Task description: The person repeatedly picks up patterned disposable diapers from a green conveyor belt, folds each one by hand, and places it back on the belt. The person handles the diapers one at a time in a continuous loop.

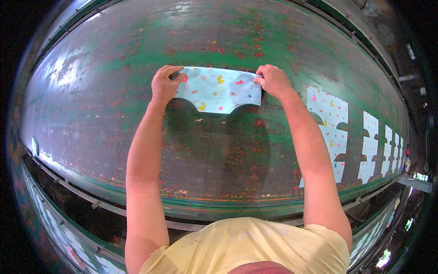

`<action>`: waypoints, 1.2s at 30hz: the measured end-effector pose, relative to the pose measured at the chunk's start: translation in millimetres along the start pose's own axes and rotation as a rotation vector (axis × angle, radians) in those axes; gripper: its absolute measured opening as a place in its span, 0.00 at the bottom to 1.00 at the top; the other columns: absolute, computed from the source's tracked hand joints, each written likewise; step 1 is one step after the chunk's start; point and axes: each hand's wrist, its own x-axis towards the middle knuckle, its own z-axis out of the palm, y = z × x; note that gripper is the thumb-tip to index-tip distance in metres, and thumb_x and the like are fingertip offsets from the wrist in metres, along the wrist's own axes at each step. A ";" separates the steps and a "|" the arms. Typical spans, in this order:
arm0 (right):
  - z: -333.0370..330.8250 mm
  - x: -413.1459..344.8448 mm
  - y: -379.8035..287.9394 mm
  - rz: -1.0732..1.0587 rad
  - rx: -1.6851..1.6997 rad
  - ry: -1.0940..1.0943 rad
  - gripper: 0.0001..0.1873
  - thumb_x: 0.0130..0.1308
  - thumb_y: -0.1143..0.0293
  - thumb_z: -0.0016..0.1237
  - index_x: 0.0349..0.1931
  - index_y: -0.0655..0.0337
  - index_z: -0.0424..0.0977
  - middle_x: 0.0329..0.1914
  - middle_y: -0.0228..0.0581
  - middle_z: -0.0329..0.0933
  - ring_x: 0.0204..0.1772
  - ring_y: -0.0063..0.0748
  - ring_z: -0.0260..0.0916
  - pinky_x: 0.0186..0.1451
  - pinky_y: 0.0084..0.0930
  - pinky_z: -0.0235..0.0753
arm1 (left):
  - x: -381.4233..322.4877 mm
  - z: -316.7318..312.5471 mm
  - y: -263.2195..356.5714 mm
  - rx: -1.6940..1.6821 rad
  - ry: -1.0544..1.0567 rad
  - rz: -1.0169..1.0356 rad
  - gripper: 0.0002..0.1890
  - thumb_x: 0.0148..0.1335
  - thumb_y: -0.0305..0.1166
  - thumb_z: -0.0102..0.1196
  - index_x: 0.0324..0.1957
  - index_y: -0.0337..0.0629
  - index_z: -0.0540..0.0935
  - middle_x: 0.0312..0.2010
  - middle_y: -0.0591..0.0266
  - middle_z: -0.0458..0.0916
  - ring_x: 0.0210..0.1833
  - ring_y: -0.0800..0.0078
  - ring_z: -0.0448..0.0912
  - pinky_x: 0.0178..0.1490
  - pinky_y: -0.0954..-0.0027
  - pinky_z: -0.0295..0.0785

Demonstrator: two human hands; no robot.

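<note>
My left hand (166, 84) and my right hand (272, 80) pinch the two upper corners of a light blue printed fabric piece (215, 90). The cloth is spread between them over a long green, paint-spotted table (212, 147). Its upper edge is nearly straight, and its lower edge has a curved cutout at each side. Small rabbits, rainbows and flowers are printed on it. Dark shadow lies on the table below the cloth; whether the cloth touches the surface I cannot tell. Right of my right forearm, similar printed pieces (328, 106) lie flat on the table, partly hidden by that arm.
Further rows of printed pieces (370, 128) run towards the table's right end. A metal rail (191, 226) follows the near edge. More tables with pale pieces (61, 236) stand behind the person. A bottle (407, 164) is near the far right end.
</note>
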 end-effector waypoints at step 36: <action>23.0 -241.9 -127.6 -0.102 1.192 0.114 0.14 0.69 0.80 0.62 0.53 0.62 0.78 0.46 0.37 0.82 0.48 0.28 0.81 0.53 0.30 0.81 | -58.2 -104.4 71.3 -0.227 -0.031 0.145 0.16 0.57 0.15 0.68 0.46 0.45 0.93 0.53 0.59 0.88 0.58 0.64 0.85 0.58 0.64 0.81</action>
